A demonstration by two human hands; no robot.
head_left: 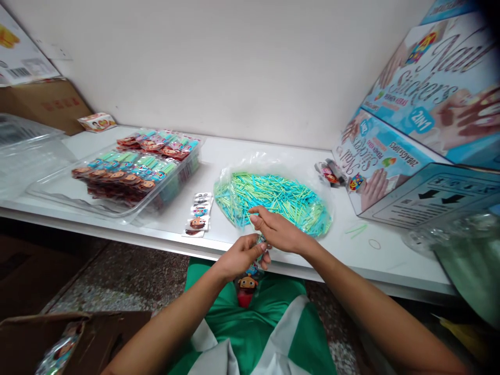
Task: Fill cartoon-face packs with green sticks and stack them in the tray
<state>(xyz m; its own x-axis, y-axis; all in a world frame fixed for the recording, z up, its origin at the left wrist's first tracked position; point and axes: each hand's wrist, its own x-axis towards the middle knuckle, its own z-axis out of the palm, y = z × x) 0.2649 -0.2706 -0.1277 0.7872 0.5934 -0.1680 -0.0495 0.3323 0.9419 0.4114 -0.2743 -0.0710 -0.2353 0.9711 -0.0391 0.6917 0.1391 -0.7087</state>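
Observation:
My left hand (242, 255) is closed in a pinch on the upper end of a small clear packet (248, 283). The packet hangs below my fingers over my lap, with a printed cartoon face and a red lower part. Close against it, my right hand (279, 229) has its fingers curled in at the packet's top; whatever lies between them is hidden. Just behind both hands, a clear plastic bag (328, 200) lies spread on the table, full of thin green and blue sticks (273, 195). Left of the bag lies a short stack of printed wrappers (199, 214).
A clear plastic tray (136, 213) holds stacked filled packets (128, 174) on the left. Nail sticker boxes (390, 156) stand at the right. Loose sticks (356, 229) and a rubber band (374, 244) lie before them. An open carton (97, 338) is at lower left.

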